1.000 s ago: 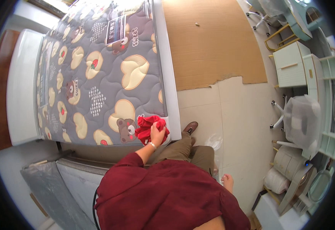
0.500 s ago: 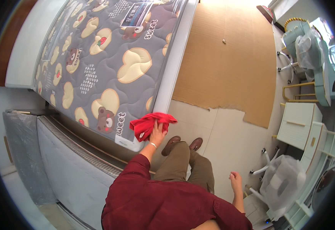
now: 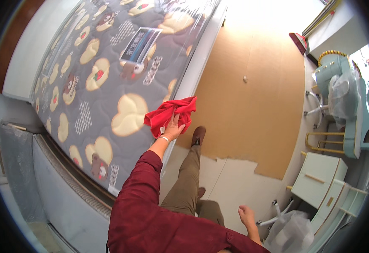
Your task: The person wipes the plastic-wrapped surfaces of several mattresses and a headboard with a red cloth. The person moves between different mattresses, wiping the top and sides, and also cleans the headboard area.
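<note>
My left hand (image 3: pixel 173 127) grips a bunched red cloth (image 3: pixel 182 109), its fingers spread over the folds. The cloth lies against the pale side rail (image 3: pixel 198 74) of a bed and overlaps the edge of the mattress (image 3: pixel 127 90). That mattress is grey, patterned with cream hearts and brown bears, under clear plastic film. My right hand (image 3: pixel 247 216) hangs low at my side above the floor, fingers curled, with nothing visible in it.
Cardboard (image 3: pixel 252 84) covers much of the floor beside the bed. Along the right stand a white drawer cabinet (image 3: pixel 323 179), plastic-wrapped wheeled chairs (image 3: pixel 342 97) and a blue-green desk (image 3: pixel 353 126). A wrapped padded panel (image 3: pixel 72 187) leans at the left.
I have stepped forward along the bed. My left hand has carried the red cloth from near the bed's corner farther along the side rail.
</note>
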Demonstrator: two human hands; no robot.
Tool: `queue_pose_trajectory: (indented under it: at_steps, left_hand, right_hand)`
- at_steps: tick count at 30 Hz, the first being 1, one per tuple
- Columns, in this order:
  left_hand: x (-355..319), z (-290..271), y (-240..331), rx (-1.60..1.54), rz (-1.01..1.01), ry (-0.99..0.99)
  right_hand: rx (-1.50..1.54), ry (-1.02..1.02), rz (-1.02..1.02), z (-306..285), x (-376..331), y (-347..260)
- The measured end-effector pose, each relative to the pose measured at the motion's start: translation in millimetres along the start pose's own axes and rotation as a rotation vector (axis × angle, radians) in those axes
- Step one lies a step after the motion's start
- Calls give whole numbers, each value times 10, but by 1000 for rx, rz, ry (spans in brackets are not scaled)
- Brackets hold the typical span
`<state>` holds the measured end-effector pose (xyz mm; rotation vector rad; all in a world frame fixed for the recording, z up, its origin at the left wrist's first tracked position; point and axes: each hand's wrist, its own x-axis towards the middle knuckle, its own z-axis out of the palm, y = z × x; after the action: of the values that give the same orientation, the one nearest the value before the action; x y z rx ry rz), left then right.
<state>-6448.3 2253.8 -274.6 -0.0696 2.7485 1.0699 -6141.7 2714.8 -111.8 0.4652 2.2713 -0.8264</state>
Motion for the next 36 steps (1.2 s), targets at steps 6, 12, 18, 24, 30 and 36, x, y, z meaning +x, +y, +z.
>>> queue_pose_trajectory:
  at_steps: [6, 12, 18, 24, 30, 36]
  left_hand:
    - [1993, -14, 425, 20, 52, 9]
    - [3454, -75, 827, -55, 104, 17]
    - [5011, -181, 1178, 65, 132, 69]
    - [6333, -332, 1585, 53, 99, 43]
    - [7336, -306, 1806, -15, 86, 59]
    - [8356, -143, 1795, 430, 221, -83]
  right_hand:
    - [-9, 23, 25, -796, 1097, -1014]
    - [211, 24, 69, -1415, 2048, -1754]
    - [309, 63, 29, -2128, 2976, -2502]
    - [418, -98, -141, -2775, 5280, -4252]
    - [731, -128, -667, -2799, 7706, -5993]
    - [551, -40, -621, -3092, 8944, -6925]
